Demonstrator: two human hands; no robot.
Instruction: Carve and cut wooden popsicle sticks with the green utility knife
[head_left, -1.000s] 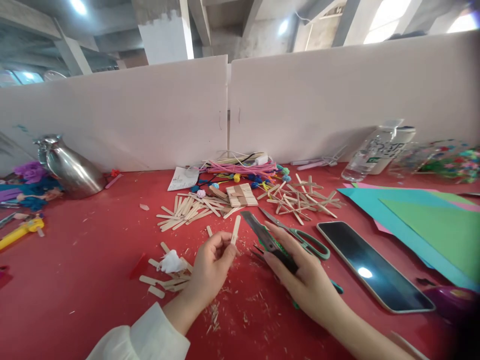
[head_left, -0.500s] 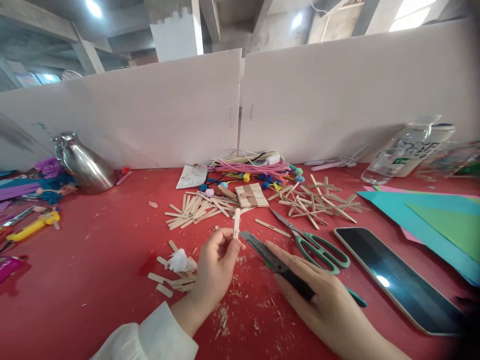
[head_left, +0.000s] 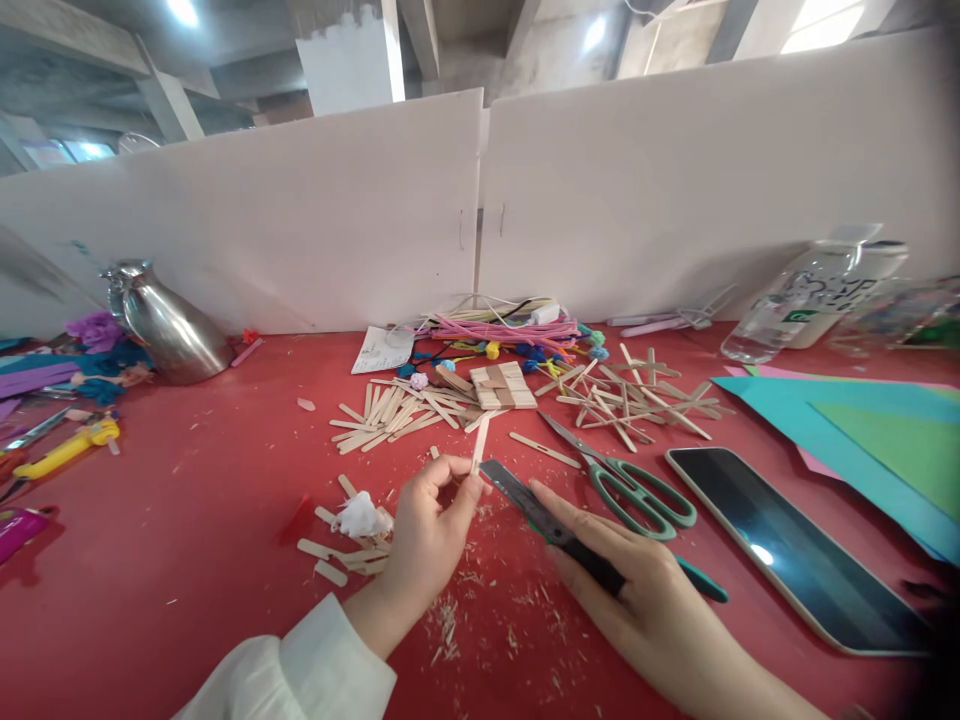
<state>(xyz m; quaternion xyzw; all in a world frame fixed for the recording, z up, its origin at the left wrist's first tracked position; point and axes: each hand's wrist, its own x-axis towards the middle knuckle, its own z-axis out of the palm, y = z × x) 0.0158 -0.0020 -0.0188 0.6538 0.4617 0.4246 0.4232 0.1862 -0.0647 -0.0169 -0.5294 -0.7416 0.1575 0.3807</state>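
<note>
Between the thumb and fingers of my left hand (head_left: 435, 525) a wooden craft stick (head_left: 481, 440) is pinched, tilted slightly right. My right hand (head_left: 630, 575) is closed around a black utility knife (head_left: 551, 522). The knife's blade points up and left, its tip at or very near the stick just above my left thumb. Wood shavings (head_left: 450, 630) lie scattered on the red table (head_left: 225, 560) below both hands. Left of my left wrist are cut stick pieces (head_left: 330, 572) and a crumpled white wad (head_left: 361, 515).
Green-handled scissors (head_left: 641, 495) and a phone (head_left: 795, 550) lie to the right. Behind are piled craft sticks (head_left: 390, 415), a flat wooden stick panel (head_left: 504, 386) and pink pipe cleaners (head_left: 502, 332). A metal jug (head_left: 172, 325) stands left; a bottle (head_left: 769, 315) leans right.
The craft stick in my left hand has turned, its top now leaning right. My right hand and the utility knife hold nearly the same place.
</note>
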